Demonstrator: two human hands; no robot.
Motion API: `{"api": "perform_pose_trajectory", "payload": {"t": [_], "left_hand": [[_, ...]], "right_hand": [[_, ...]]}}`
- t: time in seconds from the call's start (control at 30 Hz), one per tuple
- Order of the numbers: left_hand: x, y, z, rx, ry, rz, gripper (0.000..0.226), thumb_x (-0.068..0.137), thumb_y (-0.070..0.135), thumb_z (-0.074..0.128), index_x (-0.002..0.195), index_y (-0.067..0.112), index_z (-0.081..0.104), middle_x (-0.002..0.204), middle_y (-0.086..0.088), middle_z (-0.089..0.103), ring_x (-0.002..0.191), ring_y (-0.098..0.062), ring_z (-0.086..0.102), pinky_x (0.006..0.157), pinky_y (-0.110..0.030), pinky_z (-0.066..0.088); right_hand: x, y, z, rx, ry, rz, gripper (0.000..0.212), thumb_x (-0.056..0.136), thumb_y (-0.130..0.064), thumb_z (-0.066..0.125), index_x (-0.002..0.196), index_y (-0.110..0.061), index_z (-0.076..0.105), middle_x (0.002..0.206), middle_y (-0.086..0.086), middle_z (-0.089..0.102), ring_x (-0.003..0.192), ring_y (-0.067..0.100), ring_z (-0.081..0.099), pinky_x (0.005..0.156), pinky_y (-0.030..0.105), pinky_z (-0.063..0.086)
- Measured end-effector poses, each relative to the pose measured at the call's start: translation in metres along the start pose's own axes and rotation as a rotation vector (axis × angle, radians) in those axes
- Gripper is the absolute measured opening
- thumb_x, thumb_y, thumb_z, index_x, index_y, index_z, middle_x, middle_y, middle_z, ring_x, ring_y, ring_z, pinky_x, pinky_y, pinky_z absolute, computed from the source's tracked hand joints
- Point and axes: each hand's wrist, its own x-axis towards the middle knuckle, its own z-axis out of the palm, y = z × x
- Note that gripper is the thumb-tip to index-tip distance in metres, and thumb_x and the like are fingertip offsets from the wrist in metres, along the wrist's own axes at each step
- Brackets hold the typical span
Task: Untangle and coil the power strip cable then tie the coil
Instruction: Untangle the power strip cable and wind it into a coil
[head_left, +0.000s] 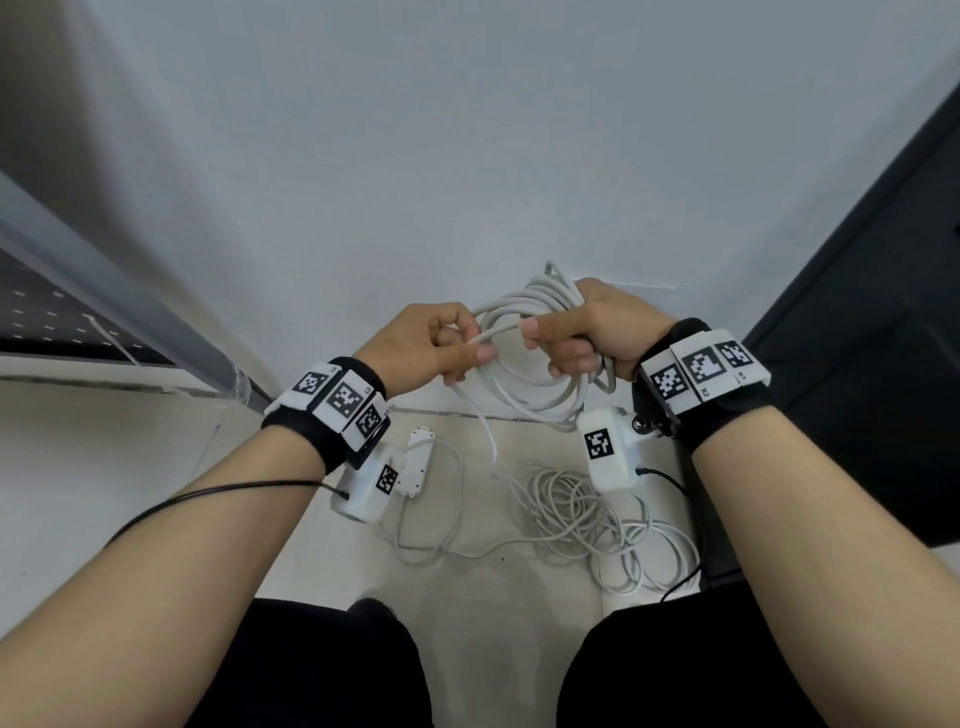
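From the head view, the person stands close against a pale wall, both forearms reaching forward over a light floor. The right hand has its fingers curled tightly round a bundle of white loops, the coil, which hangs from the fist in front of the wall's base. The left hand pinches a single strand of the same cable between thumb and bent fingers, just beside the right thumb; from there the strand drops to the floor.

Below the hands, a loose tangle of white cable lies heaped on the floor between the person's legs and the wall. The power strip lies flat to the left of the tangle, partly hidden behind the left wrist band and its white module. A thin black wire runs along the left forearm.

On the left a grey metal rail slants along a dark perforated panel. On the right a dark cabinet stands near the right wrist band, its lower edge just beside the tangle. The open floor between the two is narrow.
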Motion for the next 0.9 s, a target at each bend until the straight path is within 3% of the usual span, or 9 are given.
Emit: {"api": "perform_pose_trajectory", "payload": {"t": [0.1, 0.23, 0.37, 0.43, 0.53, 0.6, 0.67, 0.8, 0.9], "left_hand": [[0.002, -0.016, -0.002, 0.052, -0.089, -0.054, 0.02, 0.089, 0.021, 0.069, 0.075, 0.008, 0.064, 0.057, -0.003, 0.063, 0.066, -0.021, 0.063, 0.077, -0.03, 0.052], [0.009, -0.049, -0.004, 0.219, -0.122, -0.196, 0.022, 0.088, 0.033, 0.07, 0.085, 0.012, 0.075, 0.097, -0.024, 0.069, 0.087, -0.02, 0.062, 0.094, -0.043, 0.051], [0.012, -0.07, 0.0, 0.166, -0.125, -0.277, 0.015, 0.094, 0.027, 0.064, 0.083, 0.019, 0.07, 0.094, -0.003, 0.076, 0.096, -0.014, 0.066, 0.082, -0.027, 0.056], [0.013, -0.068, 0.005, 0.106, -0.102, -0.304, 0.018, 0.098, 0.024, 0.058, 0.083, 0.016, 0.061, 0.084, 0.0, 0.077, 0.09, -0.018, 0.07, 0.074, -0.025, 0.059], [0.018, -0.037, 0.002, -0.111, 0.066, -0.262, 0.023, 0.103, 0.021, 0.048, 0.084, 0.011, 0.056, 0.07, -0.012, 0.074, 0.065, -0.028, 0.073, 0.057, -0.031, 0.061], [0.019, -0.001, -0.011, -0.224, 0.275, -0.089, 0.027, 0.103, 0.017, 0.044, 0.079, 0.012, 0.056, 0.055, -0.011, 0.068, 0.046, -0.026, 0.067, 0.04, -0.025, 0.051], [0.015, 0.037, -0.027, -0.28, 0.43, 0.15, 0.03, 0.099, 0.019, 0.045, 0.073, 0.017, 0.061, 0.04, -0.005, 0.054, 0.032, -0.022, 0.051, 0.037, -0.019, 0.038], [0.003, 0.078, -0.037, -0.401, 0.354, 0.397, 0.032, 0.097, 0.034, 0.052, 0.069, 0.024, 0.065, 0.036, 0.003, 0.034, 0.027, -0.018, 0.028, 0.039, -0.019, 0.026], [0.006, 0.062, -0.018, -0.299, 0.328, 0.267, 0.034, 0.102, 0.026, 0.047, 0.071, 0.019, 0.061, 0.039, 0.007, 0.034, 0.031, -0.012, 0.026, 0.039, -0.017, 0.024]], "right_hand": [[-0.002, -0.002, 0.0, 0.041, -0.005, -0.023, 0.023, 0.092, -0.014, 0.065, 0.072, -0.003, 0.061, 0.041, -0.003, 0.031, 0.036, 0.013, 0.028, 0.056, 0.027, 0.047], [-0.005, -0.006, -0.002, 0.09, -0.002, -0.058, 0.026, 0.093, -0.014, 0.062, 0.068, -0.006, 0.06, 0.039, -0.005, 0.031, 0.034, 0.012, 0.028, 0.054, 0.026, 0.047], [-0.008, -0.007, -0.003, 0.106, 0.001, -0.094, 0.026, 0.092, -0.014, 0.062, 0.068, -0.006, 0.058, 0.038, -0.006, 0.031, 0.033, 0.011, 0.029, 0.054, 0.026, 0.046], [-0.007, -0.008, -0.001, 0.125, 0.004, -0.106, 0.023, 0.086, -0.018, 0.064, 0.069, -0.005, 0.057, 0.037, -0.006, 0.031, 0.032, 0.01, 0.029, 0.055, 0.026, 0.046], [-0.007, -0.01, -0.006, 0.209, 0.016, -0.149, 0.021, 0.083, -0.021, 0.06, 0.07, -0.005, 0.056, 0.036, -0.006, 0.031, 0.031, 0.009, 0.028, 0.056, 0.028, 0.046], [-0.008, -0.011, -0.013, 0.247, 0.033, -0.171, 0.021, 0.087, -0.019, 0.058, 0.071, -0.006, 0.054, 0.036, -0.007, 0.031, 0.031, 0.009, 0.028, 0.057, 0.029, 0.046], [-0.008, -0.011, -0.017, 0.258, 0.039, -0.177, 0.023, 0.092, -0.017, 0.056, 0.071, -0.007, 0.055, 0.037, -0.007, 0.032, 0.031, 0.009, 0.028, 0.058, 0.029, 0.046], [-0.007, -0.012, -0.012, 0.263, 0.02, -0.153, 0.022, 0.084, -0.022, 0.057, 0.068, -0.008, 0.054, 0.036, -0.005, 0.031, 0.03, 0.01, 0.028, 0.056, 0.027, 0.048], [-0.011, -0.01, -0.013, 0.278, 0.037, -0.16, 0.023, 0.087, -0.019, 0.058, 0.067, -0.009, 0.054, 0.036, -0.006, 0.033, 0.03, 0.01, 0.029, 0.056, 0.027, 0.049]]}}
